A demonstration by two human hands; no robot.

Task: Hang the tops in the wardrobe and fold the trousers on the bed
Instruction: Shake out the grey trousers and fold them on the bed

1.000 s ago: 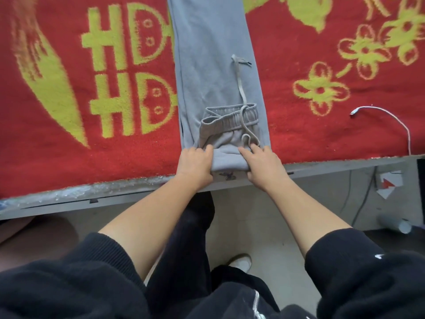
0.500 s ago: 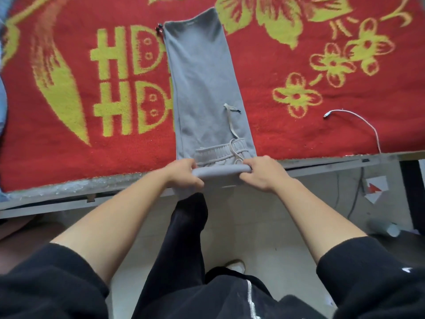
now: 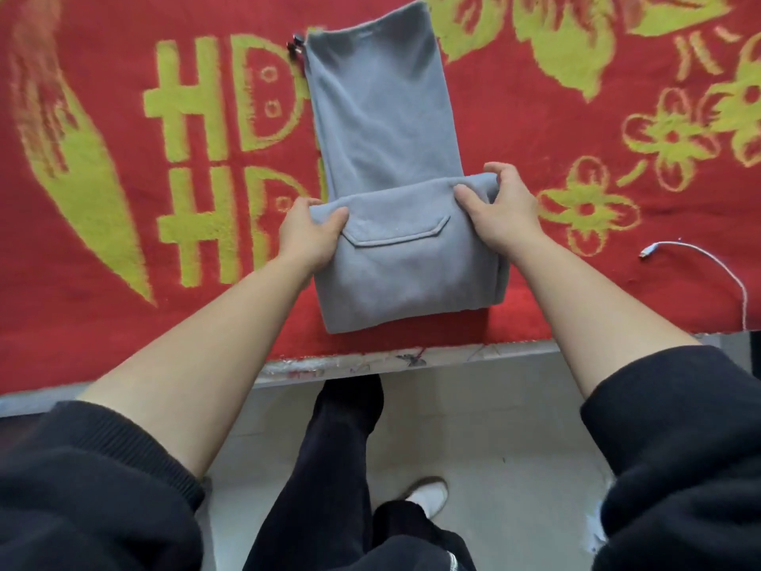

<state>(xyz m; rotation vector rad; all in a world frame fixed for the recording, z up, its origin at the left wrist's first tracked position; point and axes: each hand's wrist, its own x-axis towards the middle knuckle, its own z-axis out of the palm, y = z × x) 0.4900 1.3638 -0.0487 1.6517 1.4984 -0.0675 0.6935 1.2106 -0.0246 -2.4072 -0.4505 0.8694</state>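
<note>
Grey trousers (image 3: pixel 383 129) lie lengthwise on the bed, which is covered by a red blanket (image 3: pixel 535 129) with yellow-green patterns. Their near end is folded over onto the legs, so a back pocket faces up. My left hand (image 3: pixel 311 236) grips the left corner of that folded edge. At the right corner, my right hand (image 3: pixel 500 212) pinches the same edge, thumb on top. The far hem, with a small black toggle beside it, reaches toward the top of the view. No tops and no wardrobe are in view.
A white charging cable (image 3: pixel 700 257) lies on the blanket at the right. The bed's pale frame edge (image 3: pixel 370 364) runs across below the trousers. Under it are a light floor, my dark trouser legs and one white shoe (image 3: pixel 428 494).
Both hands took the waistband end at the bed's edge and carried it up and over onto the legs. The drawstring waistband is now hidden under the fold, and the pocket side shows.
</note>
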